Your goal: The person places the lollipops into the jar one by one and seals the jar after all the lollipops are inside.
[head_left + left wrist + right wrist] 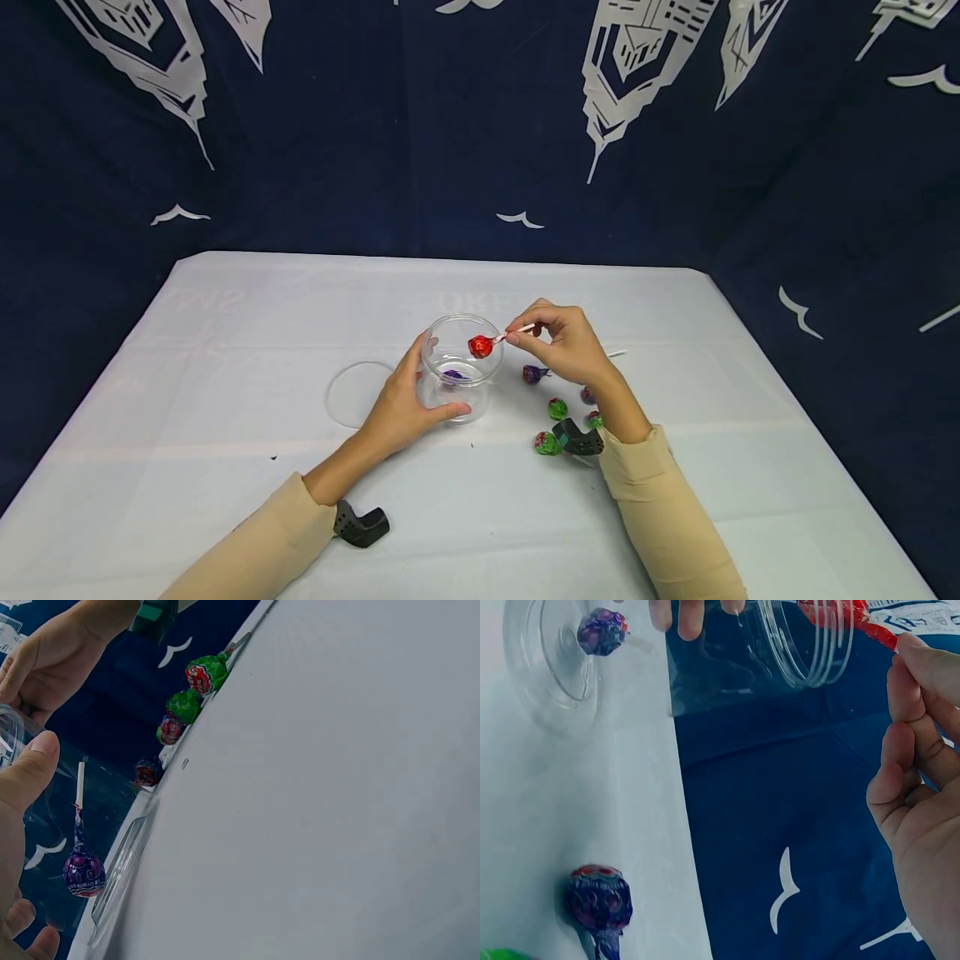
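Note:
My left hand [401, 408] grips a clear plastic jar [478, 400] around its side, thumb in front. Inside the jar, a purple-wrapped lollipop [84, 874] lies at the bottom with its white stick upward. My right hand [566, 340] pinches a red-wrapped lollipop [481, 346] by its stick, thumb against fingertips. The red candy head hangs at the jar's open mouth, overlapping the rim in the head view. In the right wrist view, the red wrapper [832, 611] shows at the threaded rim.
Several lollipops lie on the white table [225, 350] beneath and beside my right forearm, among them a purple one [532, 374] and a green one [547, 443]. A clear round lid [327, 392] lies left of the jar. A dark blue patterned cloth [337, 150] hangs behind.

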A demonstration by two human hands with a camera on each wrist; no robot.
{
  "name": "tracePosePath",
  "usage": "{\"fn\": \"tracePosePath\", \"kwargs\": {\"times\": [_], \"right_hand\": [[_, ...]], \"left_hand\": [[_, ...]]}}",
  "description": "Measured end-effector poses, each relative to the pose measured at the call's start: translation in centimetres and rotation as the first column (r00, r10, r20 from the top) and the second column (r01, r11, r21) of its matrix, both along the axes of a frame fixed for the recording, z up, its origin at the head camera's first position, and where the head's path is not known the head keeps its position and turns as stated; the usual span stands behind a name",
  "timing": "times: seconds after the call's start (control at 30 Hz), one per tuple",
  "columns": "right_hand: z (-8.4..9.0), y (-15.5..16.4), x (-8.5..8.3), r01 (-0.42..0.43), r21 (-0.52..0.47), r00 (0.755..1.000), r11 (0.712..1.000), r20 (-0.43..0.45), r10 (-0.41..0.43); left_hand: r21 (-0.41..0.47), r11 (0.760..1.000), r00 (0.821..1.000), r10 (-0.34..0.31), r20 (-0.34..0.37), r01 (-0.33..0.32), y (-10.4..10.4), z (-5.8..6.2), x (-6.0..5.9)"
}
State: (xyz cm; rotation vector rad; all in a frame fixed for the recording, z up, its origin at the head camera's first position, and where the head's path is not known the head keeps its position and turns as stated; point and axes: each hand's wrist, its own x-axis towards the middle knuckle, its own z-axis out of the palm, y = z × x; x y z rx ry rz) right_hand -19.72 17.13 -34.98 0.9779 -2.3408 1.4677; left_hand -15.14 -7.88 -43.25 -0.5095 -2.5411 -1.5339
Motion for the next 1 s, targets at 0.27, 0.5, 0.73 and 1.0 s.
{"fn": "tracePosePath", "kwargs": {"times": [0.27, 0.5, 0.73, 1.0], "right_hand": [[-0.2, -0.9, 0.0, -0.021, 0.012, 1.0, 1.0, 0.005, 0.021], [-0.4, -1.4, -0.1, -0.04, 0.017, 0.999, 0.999, -0.004, 0.04], [-0.4, -1.7, 0.0, -0.085, 0.054, 0.996, 0.995, -0.001, 0.085], [-0.2, -1.3, 0.0, -0.122, -0.061, 0.992, 0.991, -0.026, 0.121]], "left_hand": [[0.014, 1.0, 1.0, -0.012, -0.01, 0.012, -0.1, -0.1, -0.1], [0.016, 1.0, 1.0, -0.016, -0.007, 0.016, -0.1, -0.1, -0.1], [0.006, 1.0, 1.0, -0.012, -0.022, 0.012, -0.1, -0.2, 0.0], [0.004, 1.0, 1.0, -0.007, -0.026, 0.007, -0.1, 0.0, 0.0]]}}
